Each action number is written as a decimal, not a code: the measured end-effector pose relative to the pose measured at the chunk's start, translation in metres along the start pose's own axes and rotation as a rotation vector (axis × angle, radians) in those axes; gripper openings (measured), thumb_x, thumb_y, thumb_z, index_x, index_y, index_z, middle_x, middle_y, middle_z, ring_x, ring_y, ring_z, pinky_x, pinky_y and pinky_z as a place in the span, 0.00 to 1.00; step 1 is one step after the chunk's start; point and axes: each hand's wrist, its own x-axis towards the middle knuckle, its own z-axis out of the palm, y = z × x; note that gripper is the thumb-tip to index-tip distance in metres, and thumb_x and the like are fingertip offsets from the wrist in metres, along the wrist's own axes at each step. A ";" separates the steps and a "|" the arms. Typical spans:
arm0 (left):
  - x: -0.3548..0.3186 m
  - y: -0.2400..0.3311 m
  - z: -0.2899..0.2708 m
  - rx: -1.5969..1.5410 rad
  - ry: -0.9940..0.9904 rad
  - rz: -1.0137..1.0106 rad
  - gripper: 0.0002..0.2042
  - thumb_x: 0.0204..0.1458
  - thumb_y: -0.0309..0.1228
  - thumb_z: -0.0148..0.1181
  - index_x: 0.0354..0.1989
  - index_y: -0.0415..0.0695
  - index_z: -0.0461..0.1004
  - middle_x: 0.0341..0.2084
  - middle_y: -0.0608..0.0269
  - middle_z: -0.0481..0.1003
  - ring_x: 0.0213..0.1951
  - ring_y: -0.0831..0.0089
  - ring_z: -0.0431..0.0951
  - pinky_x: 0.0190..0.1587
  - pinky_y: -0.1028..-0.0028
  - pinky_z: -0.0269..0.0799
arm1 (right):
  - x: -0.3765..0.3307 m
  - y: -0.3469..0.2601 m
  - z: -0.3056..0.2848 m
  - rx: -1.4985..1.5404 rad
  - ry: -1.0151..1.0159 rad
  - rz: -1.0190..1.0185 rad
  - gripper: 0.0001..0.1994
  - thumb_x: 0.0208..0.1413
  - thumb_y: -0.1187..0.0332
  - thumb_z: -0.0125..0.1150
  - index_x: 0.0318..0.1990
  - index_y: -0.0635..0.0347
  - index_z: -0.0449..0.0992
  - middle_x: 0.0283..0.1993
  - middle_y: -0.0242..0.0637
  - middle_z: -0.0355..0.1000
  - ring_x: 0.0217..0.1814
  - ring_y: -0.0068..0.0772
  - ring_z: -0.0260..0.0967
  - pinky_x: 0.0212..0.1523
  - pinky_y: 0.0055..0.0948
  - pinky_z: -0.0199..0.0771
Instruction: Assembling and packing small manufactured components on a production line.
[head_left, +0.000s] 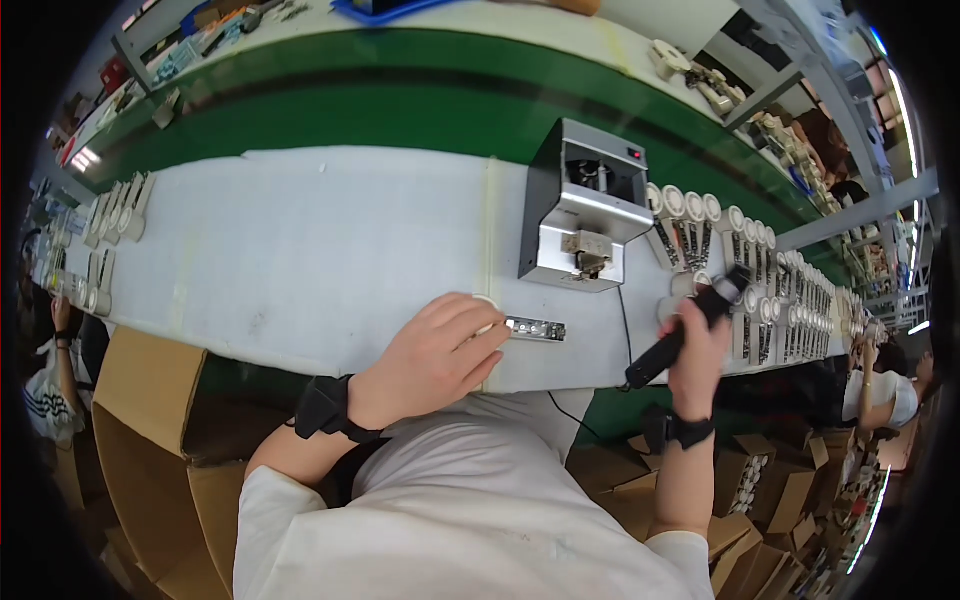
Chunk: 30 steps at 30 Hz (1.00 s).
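Observation:
My left hand (445, 345) is closed over a white part with a round head and a flat strip (538, 329) that carries small metal pieces. The strip sticks out to the right of the fingers, lying low over the white bench; most of the head is hidden under the hand. To the right, my right hand (697, 355) grips a black electric screwdriver (660, 358), tilted with its thick end up to the right. Its fingers are slightly blurred. Between and beyond the hands stands a grey metal screw feeder (590, 215) with a small red light.
Rows of similar white round-headed parts (693, 208) fill the bench's right side; several more (130, 222) stand far left. A dark cord (627, 325) runs from the feeder to the bench edge. Cardboard boxes (150, 390) sit below. Other people work at both sides.

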 end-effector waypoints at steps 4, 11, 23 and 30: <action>-0.006 0.000 0.005 -0.032 -0.116 0.033 0.15 0.43 0.23 0.64 0.42 0.37 0.73 0.38 0.55 0.74 0.43 0.58 0.75 0.46 0.63 0.73 | 0.043 0.042 0.001 -0.299 -0.169 0.141 0.21 0.54 0.71 0.61 0.54 0.66 0.64 0.27 0.33 0.66 0.28 0.27 0.69 0.29 0.28 0.72; 0.022 0.023 0.023 -0.054 -0.330 0.256 0.06 0.43 0.26 0.58 0.29 0.40 0.71 0.31 0.58 0.73 0.34 0.61 0.74 0.42 0.67 0.72 | 0.078 0.084 0.003 -0.823 -0.418 -0.305 0.26 0.50 0.72 0.64 0.54 0.74 0.63 0.39 0.51 0.74 0.40 0.49 0.74 0.41 0.39 0.75; 0.031 0.053 0.033 -0.200 -0.848 -0.040 0.05 0.50 0.27 0.54 0.30 0.41 0.76 0.28 0.65 0.77 0.34 0.67 0.76 0.39 0.70 0.70 | -0.079 -0.079 0.085 -0.380 -0.923 -0.621 0.26 0.50 0.71 0.65 0.58 0.66 0.69 0.56 0.45 0.71 0.58 0.39 0.69 0.56 0.33 0.69; 0.024 0.099 0.011 -0.679 -1.041 -0.057 0.11 0.55 0.35 0.55 0.37 0.40 0.78 0.29 0.63 0.78 0.31 0.73 0.78 0.40 0.71 0.74 | -0.095 -0.079 0.155 -0.325 -1.731 -0.342 0.22 0.53 0.71 0.63 0.57 0.62 0.72 0.55 0.44 0.72 0.58 0.36 0.69 0.56 0.29 0.69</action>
